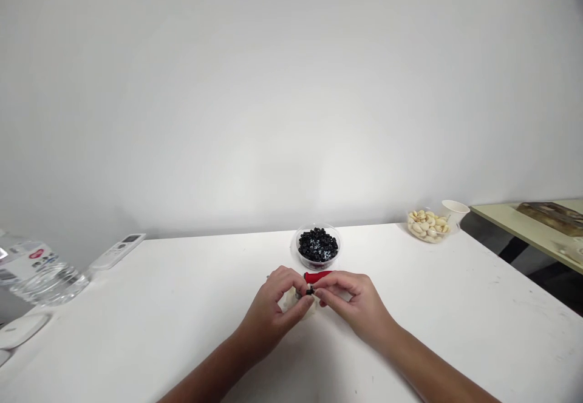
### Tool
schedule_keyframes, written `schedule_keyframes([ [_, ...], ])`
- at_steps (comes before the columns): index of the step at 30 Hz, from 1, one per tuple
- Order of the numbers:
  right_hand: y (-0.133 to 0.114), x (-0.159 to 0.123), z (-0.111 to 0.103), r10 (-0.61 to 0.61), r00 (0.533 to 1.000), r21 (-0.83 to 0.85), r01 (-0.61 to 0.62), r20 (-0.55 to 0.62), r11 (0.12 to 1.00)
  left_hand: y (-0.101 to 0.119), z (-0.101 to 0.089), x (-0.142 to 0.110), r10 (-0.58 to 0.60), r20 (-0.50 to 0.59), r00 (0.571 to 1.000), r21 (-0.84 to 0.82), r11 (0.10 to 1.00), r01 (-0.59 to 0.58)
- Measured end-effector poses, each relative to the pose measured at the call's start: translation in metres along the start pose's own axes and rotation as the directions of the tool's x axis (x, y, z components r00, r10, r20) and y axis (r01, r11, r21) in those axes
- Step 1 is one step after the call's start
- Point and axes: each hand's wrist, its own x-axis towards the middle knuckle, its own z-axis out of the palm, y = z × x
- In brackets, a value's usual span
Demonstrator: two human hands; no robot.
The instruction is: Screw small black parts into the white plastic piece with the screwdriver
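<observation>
Over the middle of the table, my left hand (277, 300) pinches a small black plastic piece (310, 291) between thumb and forefinger. My right hand (357, 303) meets it from the other side, thumb and forefinger closed at the end of the piece; whatever they hold is too small to make out. Just behind the fingers lies a red-handled tool (316, 277), partly covered by my right hand. Below my hands is a pale, whitish container or object (290, 298), mostly hidden. Farther back a clear round bowl (339, 251) holds many small black pieces (317, 244).
At the back right sit a clear bowl of pale garlic-like cloves (427, 224) and a white cup (455, 209). Along the left edge are a water bottle (39, 272), a white remote (118, 251) and a white rounded object (22, 330). A wall (291, 118) rises behind the table (204, 294).
</observation>
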Motion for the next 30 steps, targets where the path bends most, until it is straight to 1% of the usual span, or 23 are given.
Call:
schedule_keyframes([
  [3, -0.0011, -0.0002, 0.0004, -0.081, 0.997, -0.103, 0.08, -0.011, 0.991, -0.0012, 0.0001, -0.0012, -0.02, -0.001, 1.0, 0.006, 1.0, 0.02],
  [8, -0.0003, -0.0019, 0.0018, -0.089, 0.996, -0.139, 0.087, -0.008, 0.986, -0.0049, 0.0008, -0.0017, -0.008, -0.001, 1.0, 0.0, 1.0, 0.008],
  [12, 0.0012, -0.0018, 0.0036, -0.163, 0.987, -0.191, 0.161, 0.005, 0.968, -0.0055, 0.0014, -0.0004, 0.017, -0.027, 0.999, 0.018, 1.0, -0.016],
  [14, 0.0014, -0.0006, 0.0043, -0.132, 0.991, -0.177, 0.129, -0.007, 0.976, -0.0049, 0.0009, 0.0003, 0.031, -0.033, 0.999, 0.029, 0.999, -0.03],
  [17, 0.0009, 0.0012, 0.0046, -0.015, 1.0, -0.095, 0.014, -0.018, 0.995, -0.004, -0.0001, 0.0013, 0.052, -0.032, 0.998, 0.041, 0.998, -0.051],
  [19, 0.0003, 0.0015, 0.004, 0.024, 1.0, -0.069, -0.025, -0.015, 0.997, -0.004, -0.0002, 0.0017, 0.075, -0.031, 0.997, 0.054, 0.996, -0.073],
  [22, -0.0007, 0.0007, 0.0028, 0.003, 1.0, -0.084, -0.005, -0.023, 0.996, -0.0046, 0.0004, 0.0015, 0.096, -0.032, 0.995, 0.067, 0.993, -0.093],
  [30, 0.0018, -0.0005, 0.0017, -0.055, 0.998, -0.1, 0.053, -0.026, 0.994, -0.0031, 0.0, 0.0006, 0.07, -0.025, 0.997, 0.04, 0.997, -0.069],
])
